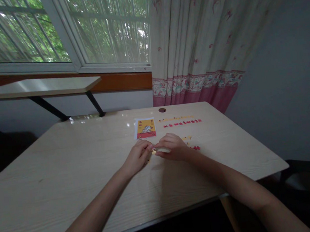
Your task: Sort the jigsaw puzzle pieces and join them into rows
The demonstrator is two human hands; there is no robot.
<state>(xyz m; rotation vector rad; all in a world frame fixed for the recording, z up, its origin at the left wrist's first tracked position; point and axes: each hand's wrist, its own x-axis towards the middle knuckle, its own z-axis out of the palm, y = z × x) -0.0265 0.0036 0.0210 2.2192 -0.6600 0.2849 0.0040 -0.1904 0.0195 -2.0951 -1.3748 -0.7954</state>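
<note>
A small yellow jigsaw puzzle piece (153,151) with a darker marking is between the fingertips of both hands, just above the tabletop. My left hand (138,155) grips it from the left, fingers curled together. From the other side, the thumb and index finger of my right hand (173,146) pinch at it. Another yellow piece (148,161) shows by the left hand, partly covered. Beyond the hands lies a picture card (146,128) in yellow and red with a pale animal figure. More yellow and red pieces (196,148) lie partly hidden behind my right hand.
Right of the card, a row of yellow pieces (177,118) lies above a row of red pieces (182,123). The wooden table (74,168) has a cable hole (162,110) at its back edge. A raised shelf (38,87) stands back left, a curtain (189,53) behind.
</note>
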